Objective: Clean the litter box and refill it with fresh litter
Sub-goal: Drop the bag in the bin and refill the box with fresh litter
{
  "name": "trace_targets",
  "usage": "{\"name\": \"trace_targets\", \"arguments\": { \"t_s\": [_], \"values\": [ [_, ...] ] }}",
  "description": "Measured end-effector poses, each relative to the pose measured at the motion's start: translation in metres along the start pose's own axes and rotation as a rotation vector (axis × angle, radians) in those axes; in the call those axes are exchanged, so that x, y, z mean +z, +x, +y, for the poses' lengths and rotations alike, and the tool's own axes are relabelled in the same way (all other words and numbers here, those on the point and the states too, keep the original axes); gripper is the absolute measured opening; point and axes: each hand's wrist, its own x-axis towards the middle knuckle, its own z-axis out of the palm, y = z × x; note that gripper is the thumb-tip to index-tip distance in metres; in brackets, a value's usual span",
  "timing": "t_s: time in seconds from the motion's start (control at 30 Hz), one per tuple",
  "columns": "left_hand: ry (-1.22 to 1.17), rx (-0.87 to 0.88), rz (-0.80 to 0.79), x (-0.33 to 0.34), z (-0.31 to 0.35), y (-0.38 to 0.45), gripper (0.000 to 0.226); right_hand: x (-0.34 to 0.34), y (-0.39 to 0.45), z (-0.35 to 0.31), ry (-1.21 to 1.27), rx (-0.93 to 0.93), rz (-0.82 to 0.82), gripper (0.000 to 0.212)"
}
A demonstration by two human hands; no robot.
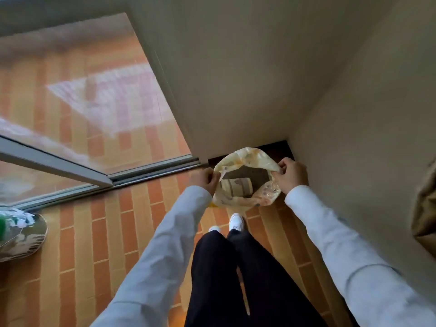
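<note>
**Both hands hold the litter bag open in the corner**

Fingers (213,178) of my left hand (204,179) curl over the left edge of the litter bag (245,178), pinching the plastic at its mouth. On the other side my right hand (290,176) grips the right edge the same way, so the one bag hangs stretched open between my two hands, its mouth facing up at me. Inside I can see a grey patch that may be litter, and part of the bag's inner wall folded over it; I cannot tell how full it is.

The bag sits in front of my two white shoes (236,222), above the orange brick-patterned floor (99,244), close to the corner where two beige walls (247,74) meet. A dark strip at the foot of the wall lies just behind the bag.

Two pale sleeves (162,244) run down to the hands, and dark trousers (236,279) show between them. To the left is a sliding glass door (77,97) with its metal track. One patterned object with green on it (20,232) lies on the floor at the far left, well apart from the bag.
</note>
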Motion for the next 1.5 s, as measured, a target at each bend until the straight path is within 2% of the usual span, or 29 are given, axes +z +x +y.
{"name": "trace_targets", "arguments": {
  "t_s": [0.17, 0.37, 0.6, 0.77, 1.0, 1.33, 1.5],
  "values": [
    [0.031, 0.018, -0.078, 0.059, -0.017, 0.111, 0.029, 0.058, 0.095, 0.042, -0.015, 0.102, 0.004, 0.016],
    [0.058, 0.055, -0.139, 0.163, -0.038, 0.251, 0.032, 0.135, 0.205, 0.129, 0.003, 0.205, 0.063, 0.017],
    [0.135, 0.168, -0.253, 0.295, -0.062, 0.387, 0.034, 0.218, 0.322, 0.240, 0.009, 0.257, 0.126, 0.021],
    [0.213, 0.279, -0.326, 0.364, -0.074, 0.456, 0.025, 0.263, 0.384, 0.302, 0.002, 0.263, 0.164, 0.022],
    [0.275, 0.390, -0.401, 0.413, -0.086, 0.504, 0.029, 0.303, 0.422, 0.353, 0.026, 0.288, 0.199, 0.021],
    [0.409, 0.384, -0.332, 0.432, -0.076, 0.515, 0.037, 0.307, 0.423, 0.373, 0.005, 0.291, 0.093, 0.036],
    [0.219, 0.452, -0.223, 0.396, -0.069, 0.490, 0.032, 0.284, 0.393, 0.349, -0.017, 0.237, 0.063, 0.053]
  ]
}}
